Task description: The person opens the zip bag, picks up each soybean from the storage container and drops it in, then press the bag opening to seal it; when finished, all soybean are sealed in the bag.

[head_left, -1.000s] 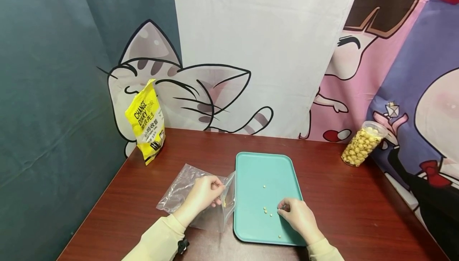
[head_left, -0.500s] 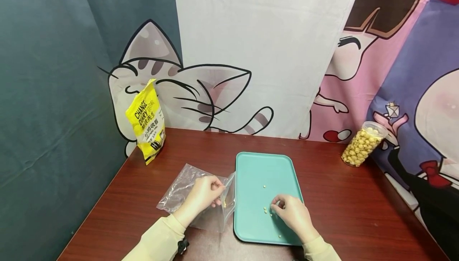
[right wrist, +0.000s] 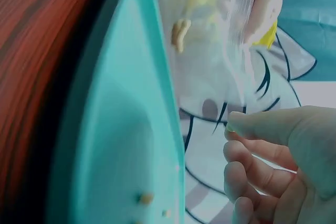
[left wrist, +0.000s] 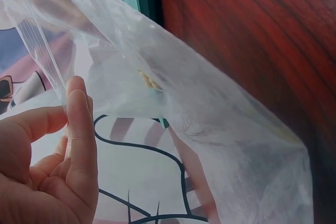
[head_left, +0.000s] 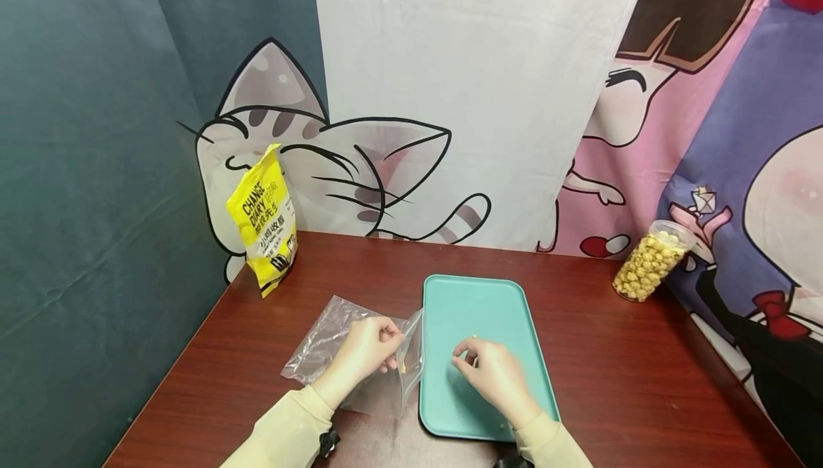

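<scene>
A clear zip bag (head_left: 316, 345) lies on its side left of the turquoise tray (head_left: 472, 304). My left hand (head_left: 369, 345) pinches the bag's edge near its mouth between thumb and fingers. Inside the bag, a few yellowish pieces (right wrist: 180, 35) show through the plastic. My right hand (head_left: 491, 375) is above the tray, thumb and index finger together on a tiny pale yellow piece (right wrist: 230, 128). Its other fingers are loosely bent. Small yellowish bits (right wrist: 146, 198) lie on the tray, partly hidden by that hand in the head view.
At the back left stands a yellow snack bag (head_left: 263, 221). A clear jar of popcorn (head_left: 649, 264) leans at the back right, close to the printed cloth backdrop (head_left: 482, 96). All rest on a red-brown wooden table (head_left: 360, 264).
My right hand has moved left across the tray toward the zip bag's mouth. The left hand and the zip bag have stayed in place.
</scene>
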A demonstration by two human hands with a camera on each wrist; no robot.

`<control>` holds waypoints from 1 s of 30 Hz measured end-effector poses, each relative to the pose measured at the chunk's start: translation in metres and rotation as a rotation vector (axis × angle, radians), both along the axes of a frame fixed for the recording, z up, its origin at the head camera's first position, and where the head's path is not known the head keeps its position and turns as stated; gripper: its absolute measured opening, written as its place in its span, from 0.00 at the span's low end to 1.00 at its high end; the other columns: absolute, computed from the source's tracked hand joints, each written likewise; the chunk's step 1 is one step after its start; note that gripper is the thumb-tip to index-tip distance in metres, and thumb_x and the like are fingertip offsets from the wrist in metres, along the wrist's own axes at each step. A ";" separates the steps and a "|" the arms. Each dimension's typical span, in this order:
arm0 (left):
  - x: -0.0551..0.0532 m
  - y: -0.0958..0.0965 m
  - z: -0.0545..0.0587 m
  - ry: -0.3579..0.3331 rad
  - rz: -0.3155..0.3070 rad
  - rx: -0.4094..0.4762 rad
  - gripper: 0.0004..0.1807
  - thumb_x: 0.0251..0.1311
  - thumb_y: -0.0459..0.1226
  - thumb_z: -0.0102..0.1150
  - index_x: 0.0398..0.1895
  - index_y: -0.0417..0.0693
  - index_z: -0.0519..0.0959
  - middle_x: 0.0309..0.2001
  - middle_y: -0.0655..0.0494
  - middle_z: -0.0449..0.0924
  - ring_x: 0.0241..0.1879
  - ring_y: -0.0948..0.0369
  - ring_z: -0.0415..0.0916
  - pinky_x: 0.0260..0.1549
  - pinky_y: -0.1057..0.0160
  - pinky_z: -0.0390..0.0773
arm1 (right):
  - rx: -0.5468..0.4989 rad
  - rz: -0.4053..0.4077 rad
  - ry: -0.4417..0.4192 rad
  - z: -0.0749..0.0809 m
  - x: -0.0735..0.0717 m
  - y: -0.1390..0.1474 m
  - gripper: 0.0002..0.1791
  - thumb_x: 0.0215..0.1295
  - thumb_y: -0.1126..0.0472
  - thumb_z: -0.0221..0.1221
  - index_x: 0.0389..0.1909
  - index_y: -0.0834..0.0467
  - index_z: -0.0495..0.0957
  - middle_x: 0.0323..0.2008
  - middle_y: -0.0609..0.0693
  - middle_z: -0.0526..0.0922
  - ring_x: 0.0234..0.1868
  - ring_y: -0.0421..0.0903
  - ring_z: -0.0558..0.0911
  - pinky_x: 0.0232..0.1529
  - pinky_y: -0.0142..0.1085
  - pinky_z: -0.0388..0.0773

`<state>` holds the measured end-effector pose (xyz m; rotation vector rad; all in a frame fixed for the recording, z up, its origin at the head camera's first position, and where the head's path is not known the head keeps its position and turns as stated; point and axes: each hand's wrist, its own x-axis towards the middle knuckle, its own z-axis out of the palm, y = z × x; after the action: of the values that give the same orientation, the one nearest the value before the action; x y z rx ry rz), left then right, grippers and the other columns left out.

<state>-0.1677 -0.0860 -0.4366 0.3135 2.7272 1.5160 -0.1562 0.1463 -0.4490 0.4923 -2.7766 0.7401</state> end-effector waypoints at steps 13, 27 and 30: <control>0.000 -0.001 -0.001 0.008 -0.004 0.005 0.04 0.59 0.33 0.59 0.28 0.42 0.78 0.14 0.59 0.78 0.09 0.65 0.74 0.10 0.68 0.75 | 0.001 0.103 0.082 0.011 -0.001 -0.041 0.05 0.52 0.58 0.68 0.27 0.46 0.81 0.15 0.33 0.70 0.16 0.28 0.64 0.30 0.44 0.77; -0.002 -0.001 -0.001 0.011 -0.007 0.017 0.04 0.59 0.33 0.59 0.28 0.42 0.78 0.15 0.58 0.78 0.09 0.64 0.75 0.10 0.68 0.75 | -0.042 0.159 0.051 0.008 -0.002 -0.047 0.05 0.51 0.60 0.69 0.28 0.50 0.82 0.15 0.37 0.72 0.16 0.29 0.64 0.18 0.25 0.62; -0.002 -0.001 -0.001 0.006 -0.007 0.020 0.04 0.59 0.33 0.59 0.28 0.42 0.78 0.14 0.58 0.78 0.09 0.65 0.75 0.10 0.68 0.75 | -0.042 0.155 0.043 0.008 -0.002 -0.046 0.04 0.51 0.60 0.69 0.28 0.50 0.83 0.15 0.37 0.72 0.16 0.29 0.64 0.18 0.25 0.62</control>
<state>-0.1698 -0.0873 -0.4377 0.3284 2.7145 1.5442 -0.1578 0.1002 -0.4406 0.7132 -2.7001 0.8096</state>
